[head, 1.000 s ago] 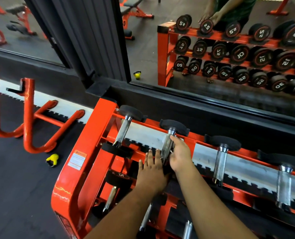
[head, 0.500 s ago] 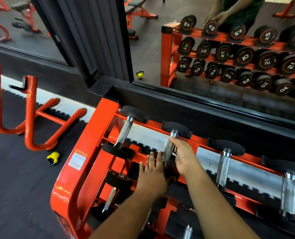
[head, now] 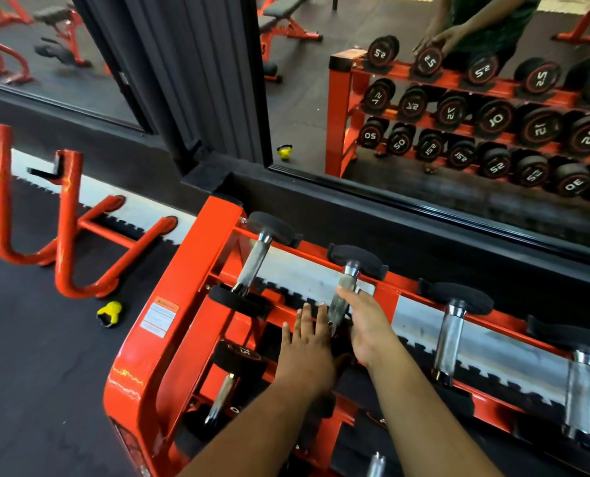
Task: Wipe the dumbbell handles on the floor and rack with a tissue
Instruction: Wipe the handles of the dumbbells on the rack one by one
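Two hands on the second dumbbell of the top row, so we're mid-wipe on the rack. Right hand (head: 364, 325) lies alongside the knurled silver dumbbell handle (head: 342, 297), fingers (head: 347, 293) mostly straight and laid against the steel, not clenched round it. Tissue? Can't make it out, prob. hidden under that palm. Left hand (head: 309, 349) sits flat, fingers (head: 310, 318) extended and relaxed, resting on the near black rubber dumbbell head, which it mostly covers, steadying it, gripping nothing. Dumbbell itself lies in its cradle on the orange steel dumbbell rack (head: 197, 270), far head toward the wall mirror (head: 307, 108). Judgement: this handle's in progress, w/ the first handle (head: 252, 266) to the left and two more handles to the right, plus lower rows. Next move calls for running along the handle's full length, then shifting right to the next chrome handle (head: 452, 335).
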{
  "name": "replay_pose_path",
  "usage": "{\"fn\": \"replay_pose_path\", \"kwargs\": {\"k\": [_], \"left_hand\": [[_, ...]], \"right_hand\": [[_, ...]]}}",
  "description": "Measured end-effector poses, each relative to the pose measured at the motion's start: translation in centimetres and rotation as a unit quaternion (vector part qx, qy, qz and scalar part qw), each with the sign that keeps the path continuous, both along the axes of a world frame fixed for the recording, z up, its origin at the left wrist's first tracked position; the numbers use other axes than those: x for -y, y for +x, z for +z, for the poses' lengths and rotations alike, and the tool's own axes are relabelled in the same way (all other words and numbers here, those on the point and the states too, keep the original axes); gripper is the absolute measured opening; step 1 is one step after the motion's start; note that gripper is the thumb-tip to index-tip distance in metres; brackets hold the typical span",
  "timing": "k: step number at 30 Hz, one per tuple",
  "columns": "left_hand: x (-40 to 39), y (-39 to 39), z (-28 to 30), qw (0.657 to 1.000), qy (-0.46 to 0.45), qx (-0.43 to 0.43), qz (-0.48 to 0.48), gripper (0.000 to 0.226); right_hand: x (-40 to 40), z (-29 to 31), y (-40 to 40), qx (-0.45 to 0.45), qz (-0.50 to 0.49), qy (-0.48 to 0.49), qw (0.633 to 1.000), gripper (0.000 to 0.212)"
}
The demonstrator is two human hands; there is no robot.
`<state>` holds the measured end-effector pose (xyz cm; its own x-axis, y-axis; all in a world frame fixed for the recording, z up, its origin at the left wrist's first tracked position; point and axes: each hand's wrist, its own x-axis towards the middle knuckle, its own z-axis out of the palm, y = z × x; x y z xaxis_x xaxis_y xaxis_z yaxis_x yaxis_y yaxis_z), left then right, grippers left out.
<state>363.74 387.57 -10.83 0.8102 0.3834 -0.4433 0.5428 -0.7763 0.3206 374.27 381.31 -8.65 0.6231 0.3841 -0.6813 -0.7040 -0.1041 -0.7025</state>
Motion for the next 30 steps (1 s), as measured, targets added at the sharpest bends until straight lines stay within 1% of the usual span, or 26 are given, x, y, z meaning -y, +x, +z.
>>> {"fn": "replay_pose_path", "kwargs": {"k": [2,4,5,8,10,14,18,21,22,23,24,25,27,28,30], "left_hand": [[0.0,0.0,-0.1,1.0,0.0,-0.006,0.003,0.094],[-0.1,0.1,0.0,1.0,-0.008,-0.011,0.008,0.096],[-0.1,0.2,0.1,1.0,-0.011,-0.012,0.007,0.096],[-0.1,0.2,0.0,1.0,-0.007,-0.003,0.006,0.097],[-0.1,0.2,-0.2,1.0,-0.006,-0.001,0.004,0.097],[-0.2,0.3,-0.6,1.0,-0.012,-0.005,0.013,0.099],[-0.1,0.2,-0.9,1.0,-0.017,0.008,0.014,0.102],[-0.1,0.0,-1.2,1.0,-0.011,0.021,0.014,0.101],[-0.1,-0.1,-1.3,1.0,-0.007,0.019,0.013,0.103],[-0.1,-0.1,-1.3,1.0,-0.006,0.016,0.012,0.105],[-0.2,-0.1,-1.3,1.0,-0.008,0.016,0.014,0.105],[-0.2,-0.1,-1.3,1.0,-0.014,0.018,0.017,0.104],[-0.2,0.1,-1.2,0.999,-0.027,0.021,0.025,0.102],[-0.2,0.1,-1.2,0.999,-0.032,0.022,0.028,0.101],[-0.2,0.2,-1.1,0.998,-0.038,0.03,0.035,0.098]], "right_hand": [[-0.6,0.6,0.0,-0.02,-0.006,-0.011,1.0,0.037],[-0.4,0.8,0.0,-0.031,-0.007,-0.001,0.999,0.039],[0.1,0.7,-0.3,-0.029,-0.001,0.002,1.0,0.037],[1.7,0.7,-1.2,0.015,0.024,0.005,1.0,0.017],[1.2,0.6,-1.4,0.027,0.033,-0.005,0.999,0.016],[0.7,1.2,-1.2,0.023,0.078,-0.048,0.996,0.018],[3.2,1.3,-2.3,0.094,0.112,-0.054,0.988,0.009],[2.9,0.8,-2.9,0.159,0.115,-0.067,0.978,0.018],[2.3,0.4,-2.7,0.199,0.13,-0.084,0.968,0.026],[1.7,0.1,-2.3,0.251,0.161,-0.114,0.948,0.036],[1.2,-0.3,-1.7,0.318,0.199,-0.16,0.913,0.046],[1.1,-0.7,-0.9,0.389,0.244,-0.218,0.861,0.053],[1.8,-1.6,0.3,0.498,0.336,-0.313,0.736,0.065],[2.5,-1.9,0.4,0.53,0.385,-0.335,0.677,0.071],[4.1,-2.6,0.2,0.588,0.47,-0.334,0.568,0.08]]}}
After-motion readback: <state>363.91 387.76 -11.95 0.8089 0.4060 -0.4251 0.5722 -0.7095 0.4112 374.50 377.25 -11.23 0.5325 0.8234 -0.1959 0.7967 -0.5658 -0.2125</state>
